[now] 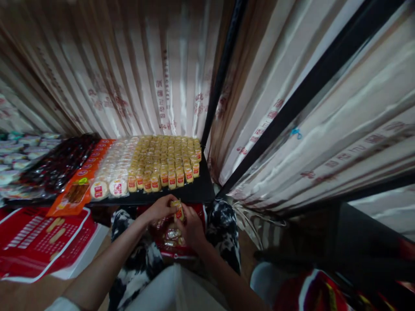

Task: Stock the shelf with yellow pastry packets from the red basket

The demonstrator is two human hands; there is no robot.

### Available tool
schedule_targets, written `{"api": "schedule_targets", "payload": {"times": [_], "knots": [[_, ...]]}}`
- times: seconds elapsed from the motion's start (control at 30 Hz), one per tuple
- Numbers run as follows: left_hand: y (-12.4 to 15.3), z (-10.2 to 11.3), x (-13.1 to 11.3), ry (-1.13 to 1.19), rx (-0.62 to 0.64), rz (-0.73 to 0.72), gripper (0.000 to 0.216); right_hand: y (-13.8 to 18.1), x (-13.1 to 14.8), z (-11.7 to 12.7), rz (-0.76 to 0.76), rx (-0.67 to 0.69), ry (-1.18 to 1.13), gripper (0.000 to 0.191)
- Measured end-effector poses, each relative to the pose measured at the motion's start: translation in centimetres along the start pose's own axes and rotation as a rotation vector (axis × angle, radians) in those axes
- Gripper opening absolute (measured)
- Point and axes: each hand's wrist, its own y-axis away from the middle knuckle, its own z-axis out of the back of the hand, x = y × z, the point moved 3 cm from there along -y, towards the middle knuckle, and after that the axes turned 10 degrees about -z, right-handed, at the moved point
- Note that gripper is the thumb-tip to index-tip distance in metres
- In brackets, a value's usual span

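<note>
Between both hands, just in front of the table edge, is a small yellow wrapped snack [178, 210] with a red label. My left hand [164, 208] pinches it from the left, and my right hand [192, 225] has its fingers closed on its right side. Below them, an open red bag [162, 242] sits between the knees with several more wrapped snacks [173, 234] inside. On the black table [145, 198] beyond, rows of similar yellow wrapped snacks [164, 178] stand packed close together.
Left of the yellow rows lie round white wrapped cakes [118, 187], an orange packet [78, 190] overhanging the edge, dark wrapped pieces [65, 160] and pale packs [19, 157]. A large red bag [42, 237] is at lower left. Curtains [142, 82] and black poles [275, 116] enclose the table.
</note>
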Motion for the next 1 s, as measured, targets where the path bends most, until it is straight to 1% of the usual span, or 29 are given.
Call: {"api": "schedule_targets", "payload": {"times": [0.1,0.2,0.3,0.37,0.5,0.6,0.7,0.83,0.93,1.0], "knots": [[-1.0,0.6,-2.4,-0.023,-0.001,-0.084,0.029,-1.3,0.7,1.6,0.058,-0.128,-0.013,0.046],[-2.2,0.8,-4.6,-0.048,-0.019,-0.131,0.026,-2.6,1.2,3.0,0.038,-0.195,-0.017,0.049],[-3.6,0.9,-6.3,-0.120,-0.045,-0.181,0.022,-3.9,1.5,4.3,0.013,-0.246,-0.053,0.053],[-4.7,1.2,-7.1,-0.189,-0.096,-0.198,0.024,-4.7,1.4,4.8,0.014,-0.283,-0.093,0.054],[-7.2,2.8,-8.4,-0.341,-0.277,-0.217,0.034,-6.5,0.2,5.6,-0.025,-0.380,-0.159,0.050],[-9.1,4.0,-9.7,-0.423,-0.361,-0.258,0.036,-8.5,-0.9,5.5,-0.085,-0.393,-0.201,0.050],[-11.1,4.4,-11.2,-0.431,-0.393,-0.308,0.036,-10.8,-2.0,5.1,-0.173,-0.376,-0.230,0.055],[-14.0,4.0,-12.6,-0.431,-0.429,-0.376,0.035,-13.0,-3.0,4.1,-0.213,-0.364,-0.191,0.060],[-16.4,3.4,-13.1,-0.461,-0.441,-0.397,0.035,-13.8,-3.6,3.2,-0.221,-0.367,-0.168,0.061],[-17.9,2.9,-13.3,-0.493,-0.435,-0.402,0.035,-14.0,-4.0,3.0,-0.227,-0.404,-0.172,0.060]]}}
